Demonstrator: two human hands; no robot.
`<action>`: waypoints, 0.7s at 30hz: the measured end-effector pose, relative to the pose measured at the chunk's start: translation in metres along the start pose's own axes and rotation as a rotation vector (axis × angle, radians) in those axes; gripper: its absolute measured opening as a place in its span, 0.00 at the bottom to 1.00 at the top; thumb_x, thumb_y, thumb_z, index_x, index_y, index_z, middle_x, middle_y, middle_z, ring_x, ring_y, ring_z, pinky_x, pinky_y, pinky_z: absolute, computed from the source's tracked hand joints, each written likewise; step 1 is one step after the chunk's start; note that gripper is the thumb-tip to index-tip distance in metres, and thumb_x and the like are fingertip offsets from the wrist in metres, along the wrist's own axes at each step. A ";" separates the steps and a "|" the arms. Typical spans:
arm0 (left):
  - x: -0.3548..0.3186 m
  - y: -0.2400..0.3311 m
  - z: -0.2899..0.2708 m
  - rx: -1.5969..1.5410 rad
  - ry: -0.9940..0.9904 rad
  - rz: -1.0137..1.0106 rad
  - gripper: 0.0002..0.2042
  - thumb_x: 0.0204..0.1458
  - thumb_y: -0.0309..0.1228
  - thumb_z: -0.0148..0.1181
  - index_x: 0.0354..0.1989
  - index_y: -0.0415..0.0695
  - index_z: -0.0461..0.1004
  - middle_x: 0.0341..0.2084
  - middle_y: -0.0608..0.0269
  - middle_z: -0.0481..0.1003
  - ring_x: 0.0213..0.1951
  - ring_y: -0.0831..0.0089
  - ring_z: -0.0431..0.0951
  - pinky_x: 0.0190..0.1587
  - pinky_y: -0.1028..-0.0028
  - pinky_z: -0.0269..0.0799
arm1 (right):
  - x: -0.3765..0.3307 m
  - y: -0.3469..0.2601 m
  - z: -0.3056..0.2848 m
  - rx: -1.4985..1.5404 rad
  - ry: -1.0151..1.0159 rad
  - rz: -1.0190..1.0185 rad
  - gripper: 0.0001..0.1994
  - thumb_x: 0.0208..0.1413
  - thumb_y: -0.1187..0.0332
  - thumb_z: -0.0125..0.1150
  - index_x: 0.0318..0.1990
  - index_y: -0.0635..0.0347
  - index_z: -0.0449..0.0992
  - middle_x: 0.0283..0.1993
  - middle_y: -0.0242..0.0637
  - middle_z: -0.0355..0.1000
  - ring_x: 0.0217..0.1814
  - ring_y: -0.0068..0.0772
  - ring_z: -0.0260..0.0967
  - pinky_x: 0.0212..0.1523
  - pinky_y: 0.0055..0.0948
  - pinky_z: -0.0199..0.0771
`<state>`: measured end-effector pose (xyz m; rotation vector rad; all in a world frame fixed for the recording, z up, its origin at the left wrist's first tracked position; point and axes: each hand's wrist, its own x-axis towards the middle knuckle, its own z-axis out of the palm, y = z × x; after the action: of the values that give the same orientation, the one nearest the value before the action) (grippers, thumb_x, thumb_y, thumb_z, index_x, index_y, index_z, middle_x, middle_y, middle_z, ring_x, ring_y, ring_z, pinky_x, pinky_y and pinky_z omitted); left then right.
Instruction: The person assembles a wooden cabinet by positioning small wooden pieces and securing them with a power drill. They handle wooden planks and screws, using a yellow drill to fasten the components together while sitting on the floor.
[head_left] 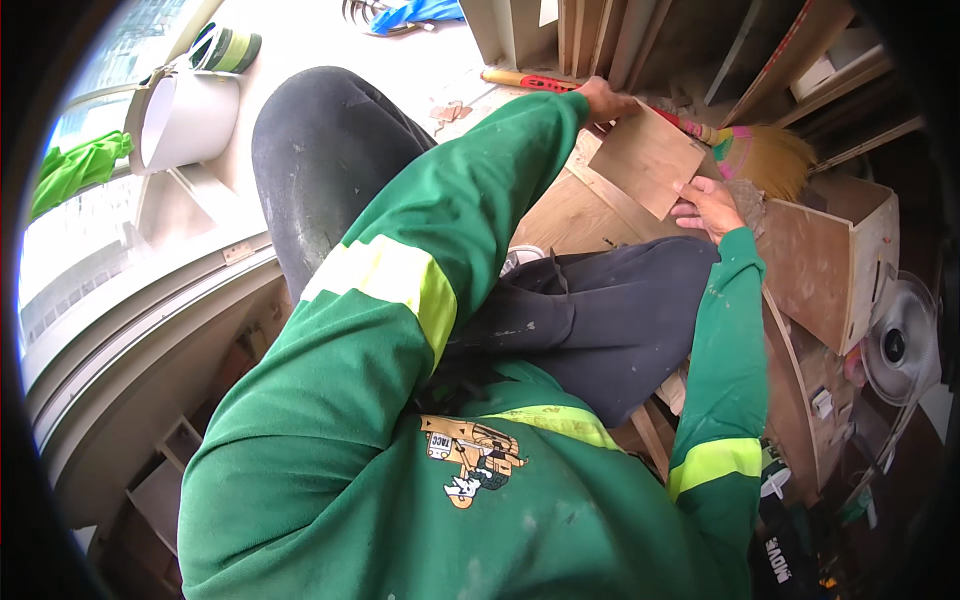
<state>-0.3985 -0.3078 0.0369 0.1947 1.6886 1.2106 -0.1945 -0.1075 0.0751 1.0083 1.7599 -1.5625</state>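
Observation:
A thin, square brown sheet [648, 158], like plywood, is held up between my two hands. My left hand [606, 101] grips its upper left corner, fingers partly hidden behind it. My right hand [708, 207] pinches the lower right edge between thumb and fingers. Below and behind the sheet lies a larger wooden board [572, 212]. Beyond the sheet is a broom [768, 158] with straw bristles, its red handle passing behind the sheet. My bent legs [570, 300] in dark trousers are below the hands.
An open wooden box [825, 265] stands right of my right hand, with a round fan [895, 345] beside it. Wooden planks [610, 40] lean at the far side. To the left are a white bucket [195, 120], a green cloth [80, 172] and a window frame [150, 310].

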 end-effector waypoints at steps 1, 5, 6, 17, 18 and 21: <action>0.000 -0.010 -0.006 -0.025 0.031 0.029 0.22 0.54 0.42 0.67 0.48 0.35 0.76 0.40 0.55 0.77 0.35 0.62 0.82 0.37 0.63 0.84 | -0.004 -0.006 0.007 0.050 0.017 -0.058 0.15 0.59 0.59 0.65 0.46 0.60 0.74 0.42 0.36 0.76 0.38 0.28 0.76 0.38 0.32 0.78; -0.007 -0.059 -0.022 -0.239 0.144 -0.003 0.15 0.54 0.44 0.69 0.40 0.47 0.79 0.37 0.66 0.78 0.37 0.74 0.78 0.42 0.70 0.75 | -0.033 -0.039 0.079 0.236 0.033 -0.190 0.13 0.58 0.63 0.67 0.41 0.60 0.72 0.35 0.34 0.75 0.27 0.23 0.74 0.28 0.23 0.77; -0.006 -0.072 -0.027 -0.306 0.098 -0.011 0.14 0.54 0.44 0.69 0.40 0.48 0.80 0.37 0.67 0.78 0.38 0.75 0.77 0.43 0.71 0.73 | -0.032 -0.042 0.096 0.185 0.076 -0.198 0.12 0.58 0.64 0.66 0.41 0.61 0.72 0.34 0.34 0.75 0.27 0.22 0.74 0.28 0.23 0.77; -0.042 -0.103 -0.017 -0.600 -0.147 -0.218 0.13 0.51 0.35 0.70 0.45 0.48 0.79 0.39 0.67 0.80 0.42 0.73 0.79 0.49 0.71 0.73 | -0.036 -0.018 0.074 0.021 0.022 0.005 0.11 0.60 0.66 0.60 0.45 0.62 0.74 0.38 0.35 0.77 0.32 0.22 0.75 0.33 0.24 0.75; -0.044 -0.097 -0.022 -0.558 -0.153 -0.205 0.12 0.52 0.35 0.69 0.44 0.49 0.79 0.41 0.68 0.80 0.43 0.75 0.79 0.50 0.72 0.73 | -0.036 -0.017 0.070 -0.003 0.019 0.000 0.11 0.61 0.65 0.60 0.46 0.61 0.74 0.39 0.34 0.77 0.33 0.22 0.74 0.35 0.25 0.75; -0.040 -0.072 -0.022 -0.433 -0.123 -0.056 0.12 0.53 0.37 0.68 0.44 0.48 0.80 0.39 0.69 0.81 0.41 0.75 0.79 0.49 0.73 0.73 | -0.033 -0.016 0.055 -0.046 0.076 -0.019 0.12 0.60 0.66 0.61 0.47 0.62 0.74 0.39 0.34 0.77 0.34 0.23 0.74 0.35 0.26 0.74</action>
<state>-0.3681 -0.3811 0.0058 -0.0430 1.2827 1.4581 -0.1927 -0.1677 0.1026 1.0439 1.8533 -1.5069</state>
